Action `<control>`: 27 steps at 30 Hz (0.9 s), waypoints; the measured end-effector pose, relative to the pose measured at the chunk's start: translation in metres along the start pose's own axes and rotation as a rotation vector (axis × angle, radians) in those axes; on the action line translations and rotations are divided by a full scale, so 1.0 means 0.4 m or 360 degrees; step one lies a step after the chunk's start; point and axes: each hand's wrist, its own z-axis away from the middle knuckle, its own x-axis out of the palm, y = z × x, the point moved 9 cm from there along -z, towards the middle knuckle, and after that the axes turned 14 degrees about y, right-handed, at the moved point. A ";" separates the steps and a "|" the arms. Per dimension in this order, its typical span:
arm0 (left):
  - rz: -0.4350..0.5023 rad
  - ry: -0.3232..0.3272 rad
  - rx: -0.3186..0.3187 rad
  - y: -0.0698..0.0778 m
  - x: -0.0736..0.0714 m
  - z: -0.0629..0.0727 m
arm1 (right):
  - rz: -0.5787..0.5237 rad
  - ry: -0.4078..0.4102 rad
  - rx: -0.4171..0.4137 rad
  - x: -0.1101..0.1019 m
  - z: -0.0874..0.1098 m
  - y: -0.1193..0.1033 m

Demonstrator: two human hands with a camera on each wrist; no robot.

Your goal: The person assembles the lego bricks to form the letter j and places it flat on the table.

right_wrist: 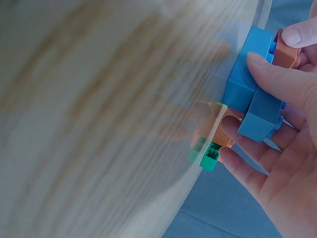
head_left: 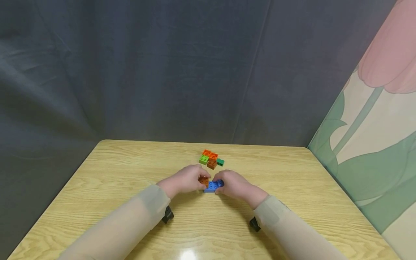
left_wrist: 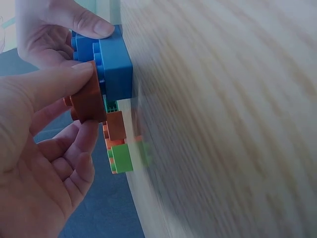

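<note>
My left hand (head_left: 185,178) pinches a brown toy brick (left_wrist: 88,101) between thumb and fingers. That brick sits against the studs at the left end of a long blue brick (head_left: 210,187); whether it is pressed fully down I cannot tell. On the right end of the long brick is a smaller blue brick (right_wrist: 261,115), which overhangs the end. With thumb on the near side and fingers behind, my right hand (head_left: 235,183) grips the blue bricks. In the left wrist view, the long brick (left_wrist: 119,64) stands on or just above the tabletop, its studs facing up.
Just beyond the hands lies a group of loose bricks: two orange ones (head_left: 207,152), a lime one (head_left: 203,159), another brown one (head_left: 212,164) and a small dark green one (head_left: 220,162). A dark curtain (head_left: 182,72) hangs behind the wooden table (head_left: 130,155).
</note>
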 end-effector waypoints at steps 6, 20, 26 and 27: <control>-0.0017 -0.0001 0.0010 0.003 0.005 0.002 | -0.0011 -0.0001 0.0005 0.000 0.002 0.000; -0.0099 -0.0003 0.0027 0.009 0.008 0.002 | -0.0018 -0.0005 0.0002 -0.002 0.002 -0.002; -0.0109 -0.0014 0.0034 0.018 0.005 -0.002 | -0.0036 -0.0004 0.0014 -0.006 0.002 0.002; -0.0104 -0.0016 0.0036 0.019 0.004 -0.004 | -0.0037 -0.0003 0.0016 -0.007 0.001 0.002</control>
